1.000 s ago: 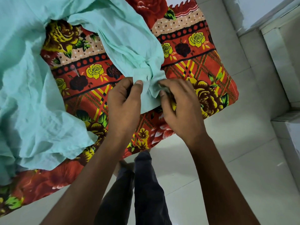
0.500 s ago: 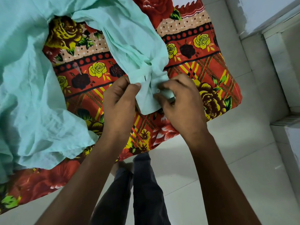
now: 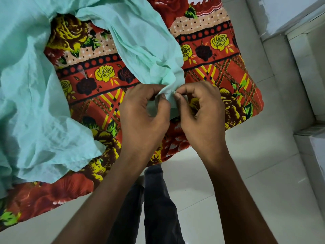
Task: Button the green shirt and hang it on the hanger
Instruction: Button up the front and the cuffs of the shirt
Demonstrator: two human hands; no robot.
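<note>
The pale green shirt lies crumpled across the left and top of a red floral bedspread. One sleeve runs down to its cuff in the middle of the view. My left hand pinches one edge of that cuff between thumb and fingers. My right hand pinches the opposite edge, thumb and forefinger tips pressed together at a small pale button. The two hands almost touch. Most of the cuff is hidden behind my fingers. No hanger is in view.
The bedspread's front edge hangs over a white tiled floor. My legs in dark trousers stand close to the bed. A white wall and a low white ledge run along the right side.
Both hands have turned inwards and drawn closer together on the cuff. The cuff has bunched up between the fingertips and less of its fabric shows below the hands.
</note>
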